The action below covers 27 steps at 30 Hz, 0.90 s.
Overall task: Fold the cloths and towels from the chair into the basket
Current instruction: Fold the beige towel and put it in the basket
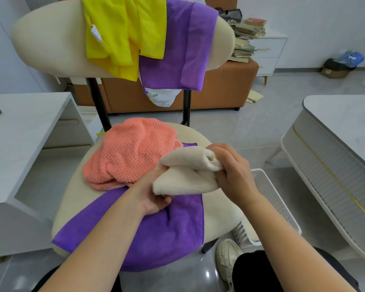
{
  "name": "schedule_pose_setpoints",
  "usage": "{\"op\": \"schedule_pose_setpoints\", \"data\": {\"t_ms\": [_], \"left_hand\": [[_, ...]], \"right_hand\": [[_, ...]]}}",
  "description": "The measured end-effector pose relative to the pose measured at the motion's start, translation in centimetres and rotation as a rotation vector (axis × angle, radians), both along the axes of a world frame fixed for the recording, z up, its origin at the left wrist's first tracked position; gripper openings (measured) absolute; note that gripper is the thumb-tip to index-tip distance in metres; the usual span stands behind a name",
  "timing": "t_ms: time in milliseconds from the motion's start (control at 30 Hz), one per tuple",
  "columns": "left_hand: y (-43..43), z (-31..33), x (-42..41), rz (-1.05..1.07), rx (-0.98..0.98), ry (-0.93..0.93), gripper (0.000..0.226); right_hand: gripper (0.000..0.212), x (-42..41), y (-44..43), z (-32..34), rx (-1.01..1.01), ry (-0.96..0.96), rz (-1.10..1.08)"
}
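Cream and fluffy, the cloth [185, 180] is held up between both hands just above the chair seat [221, 209], partly folded, with one end bunched into a thick roll. The left hand [154, 192] holds the lower left corner: its fingers are curled up into the fold and the thumb lies against the fringed edge below. The right hand [232, 173] grips the rolled end, its fingers curled round it and pressed close together.

Beneath the hands a flat purple cloth [156, 232] is spread over the front of the seat, its near edge hanging over the rim. A crumpled orange towel [129, 154] with a waffle weave lies on the back half of the seat, overlapping the far part of the flat purple cloth. Over the chair's backrest [51, 39] hang a yellow cloth [124, 32] and, just beside it on the right, a hanging purple cloth [177, 49]; the two overlap slightly.

The white basket [274, 192], with perforated walls, stands on the floor just to the right of the chair, partly hidden by the right forearm. What lies in it cannot be told. A pale shoe [228, 258] rests on the floor near the basket's front corner.

A white desk [19, 127] stands to the left, a white table [335, 144] to the right. Behind the chair sit a brown sofa [219, 91] and a stack of books [247, 39].
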<state>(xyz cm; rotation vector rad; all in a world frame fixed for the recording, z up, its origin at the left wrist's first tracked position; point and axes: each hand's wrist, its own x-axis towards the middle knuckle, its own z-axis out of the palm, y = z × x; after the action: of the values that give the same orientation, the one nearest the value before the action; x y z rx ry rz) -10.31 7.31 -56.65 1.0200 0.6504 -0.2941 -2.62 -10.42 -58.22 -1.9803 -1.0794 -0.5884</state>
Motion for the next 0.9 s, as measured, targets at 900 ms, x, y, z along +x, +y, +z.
{"op": "schedule_pose_setpoints", "data": {"t_ms": [900], "left_hand": [[-20.1, -6.0, 15.2, -0.269, 0.635, -0.020, 0.067]], "right_hand": [[0.045, 12.0, -19.4, -4.3, -0.260, 1.021, -0.750]]}}
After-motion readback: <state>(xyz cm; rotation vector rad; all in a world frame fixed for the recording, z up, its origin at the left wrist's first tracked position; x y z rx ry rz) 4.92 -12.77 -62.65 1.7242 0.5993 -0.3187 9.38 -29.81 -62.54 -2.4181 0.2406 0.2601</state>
